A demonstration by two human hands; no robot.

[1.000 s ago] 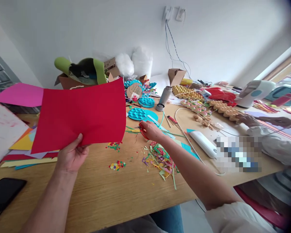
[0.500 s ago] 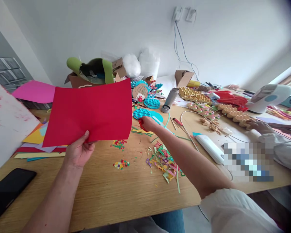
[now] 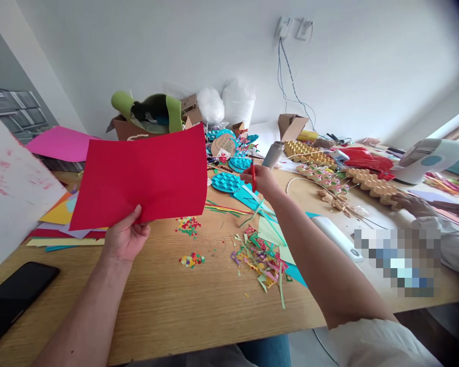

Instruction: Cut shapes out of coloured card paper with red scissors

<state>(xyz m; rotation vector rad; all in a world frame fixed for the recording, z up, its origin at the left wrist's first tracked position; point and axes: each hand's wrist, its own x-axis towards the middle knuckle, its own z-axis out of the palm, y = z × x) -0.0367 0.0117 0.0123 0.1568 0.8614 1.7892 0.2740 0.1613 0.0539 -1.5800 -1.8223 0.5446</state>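
Though paper scraps (image 3: 260,257) lie cut, the left hand (image 3: 126,235) pinches an apparently whole red sheet (image 3: 147,176); the right hand (image 3: 264,182) grips scissors (image 3: 253,178).

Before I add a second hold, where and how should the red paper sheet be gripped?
Probably take the red paper sheet at mid-height on its right edge, coming from the right, fingers pinching both faces: that edge is free and bows slightly, while the left hand pinches the lower edge.

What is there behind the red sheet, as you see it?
Behind the red sheet, parts of a pink sheet, coloured papers and a cardboard box show; its middle covers the rest.
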